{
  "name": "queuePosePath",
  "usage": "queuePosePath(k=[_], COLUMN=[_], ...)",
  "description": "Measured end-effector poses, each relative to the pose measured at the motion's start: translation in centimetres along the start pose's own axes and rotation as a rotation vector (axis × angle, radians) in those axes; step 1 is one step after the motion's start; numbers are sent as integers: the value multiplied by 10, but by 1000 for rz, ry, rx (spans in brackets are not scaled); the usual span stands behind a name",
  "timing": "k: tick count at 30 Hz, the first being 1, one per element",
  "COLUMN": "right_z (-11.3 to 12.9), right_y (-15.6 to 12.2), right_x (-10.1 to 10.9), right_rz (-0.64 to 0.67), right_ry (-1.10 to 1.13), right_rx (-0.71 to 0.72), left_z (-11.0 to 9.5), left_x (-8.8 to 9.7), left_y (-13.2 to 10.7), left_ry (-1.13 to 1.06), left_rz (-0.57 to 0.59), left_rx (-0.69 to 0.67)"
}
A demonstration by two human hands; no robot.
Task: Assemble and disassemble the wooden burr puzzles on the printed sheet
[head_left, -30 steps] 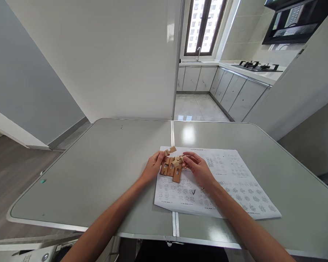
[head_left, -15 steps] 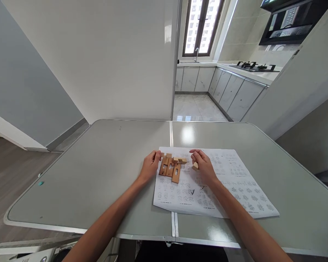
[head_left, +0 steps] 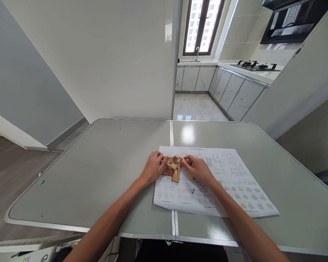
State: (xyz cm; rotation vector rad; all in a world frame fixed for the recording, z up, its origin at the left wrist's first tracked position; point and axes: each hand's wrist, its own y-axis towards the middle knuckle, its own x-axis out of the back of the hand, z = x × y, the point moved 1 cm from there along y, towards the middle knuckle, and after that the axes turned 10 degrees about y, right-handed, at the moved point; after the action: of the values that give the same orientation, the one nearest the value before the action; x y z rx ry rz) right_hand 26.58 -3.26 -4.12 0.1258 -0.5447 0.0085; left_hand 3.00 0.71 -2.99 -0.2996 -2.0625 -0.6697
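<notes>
My left hand (head_left: 153, 166) is closed, thumb and fingers pinching a light notched wooden puzzle piece (head_left: 171, 165) above the darker pieces. Facing it, my right hand (head_left: 198, 170) pinches the end of another light wooden puzzle piece (head_left: 177, 158), which sits tilted close to the first. Whether the two pieces touch, I cannot tell. Beneath them lie several reddish-brown flat wooden pieces; the slotted one (head_left: 176, 176) shows best, and the others are partly covered by my left fingers. A pale wooden block (head_left: 191, 177) shows slightly under my right hand.
A large printed sheet (head_left: 207, 200) with rows of small line diagrams lies under the pieces and my right forearm. The grey-green folding table (head_left: 112, 153) has a metal seam (head_left: 175, 225) down its middle. A small teal object (head_left: 41, 182) is at the left edge.
My left hand has shifted right with a light notched piece over the brown ones. My right hand has moved left and taken hold of the other light piece, now tilted.
</notes>
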Motion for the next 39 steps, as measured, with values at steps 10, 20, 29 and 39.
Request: queuePosePath(k=[10,20,29,39], right_z=[6,15,25,30], right_y=[1,-1,-7,-11], right_x=[1,3,0,-10], right_rz=[-33,-25,89,239], right_ry=[345,552,611,576], right_rx=[-79,-155,-103,12], left_z=[-5,-11,-15,-25], left_x=[5,9,13,15], left_y=[0,-4,-4,-7], left_ry=[-9,89,-49,-487], left_rz=[-1,34,-81,94], left_rx=[-47,-124,-41,38])
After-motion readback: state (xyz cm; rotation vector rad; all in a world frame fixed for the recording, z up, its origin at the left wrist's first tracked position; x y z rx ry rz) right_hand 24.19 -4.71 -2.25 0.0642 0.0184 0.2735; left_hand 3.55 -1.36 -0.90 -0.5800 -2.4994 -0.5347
